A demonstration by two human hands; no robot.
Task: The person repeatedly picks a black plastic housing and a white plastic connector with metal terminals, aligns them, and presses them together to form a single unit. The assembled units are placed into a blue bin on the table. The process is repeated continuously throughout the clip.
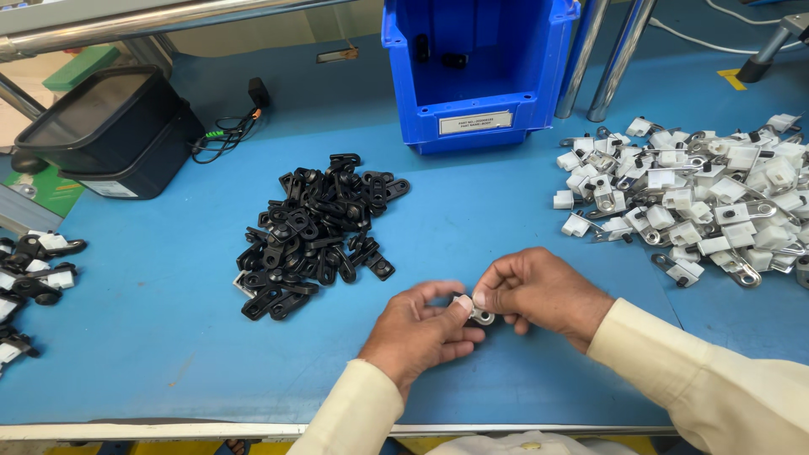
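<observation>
Above a blue counter (pixel 506 219), the left hand (pixel 417 333) and right hand (pixel 539 291) are both pinching one small white-and-metal clip (pixel 476 310), each grip pressing on it from its own side. A heap of black brackets (pixel 316 232) is lying just beyond, white clips (pixel 699 202) are piling up at right, and a blue bin (pixel 476 72) is standing behind.

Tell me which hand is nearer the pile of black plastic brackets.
Left. The left hand lies just right of the pile of black plastic brackets, below its lower edge; the right hand is farther right.
</observation>
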